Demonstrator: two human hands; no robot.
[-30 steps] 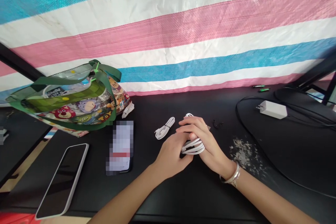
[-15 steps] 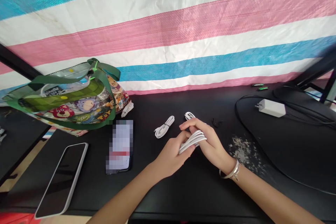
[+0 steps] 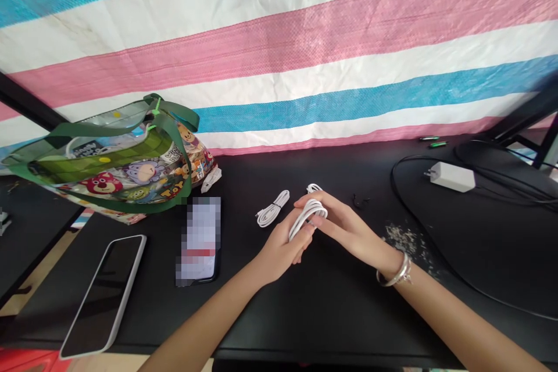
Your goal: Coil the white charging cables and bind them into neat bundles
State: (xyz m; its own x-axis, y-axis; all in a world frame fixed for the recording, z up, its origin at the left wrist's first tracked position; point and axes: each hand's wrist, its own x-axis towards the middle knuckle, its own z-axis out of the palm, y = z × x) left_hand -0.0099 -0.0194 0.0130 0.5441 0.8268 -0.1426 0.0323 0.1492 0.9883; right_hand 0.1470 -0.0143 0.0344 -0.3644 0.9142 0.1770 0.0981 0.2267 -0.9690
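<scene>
A coiled white cable point(image 3: 308, 213) is held between both hands above the black table. My left hand point(image 3: 282, 249) grips the near end of the coil, thumb on top. With its fingers over the far side and thumb against the loops, my right hand point(image 3: 344, 226) also holds the coil; a silver bracelet point(image 3: 394, 271) is on that wrist. Just beyond the hands lies another white cable bundle point(image 3: 273, 208), bound in the middle with a dark tie. A further white cable point(image 3: 314, 188) shows behind my right fingers, mostly hidden by them.
On the left stand a green-strapped cartoon bag point(image 3: 139, 180), a phone with a blurred lit screen point(image 3: 200, 238) and a white-edged phone point(image 3: 104, 296). To the right are a white charger point(image 3: 451, 177), a black cord point(image 3: 418, 218), dark twist ties point(image 3: 360, 202) and pale scraps point(image 3: 407, 241).
The held coil has moved slightly left and been turned more upright. My right hand has shifted its grip, its thumb now pressing on the near side of the loops.
</scene>
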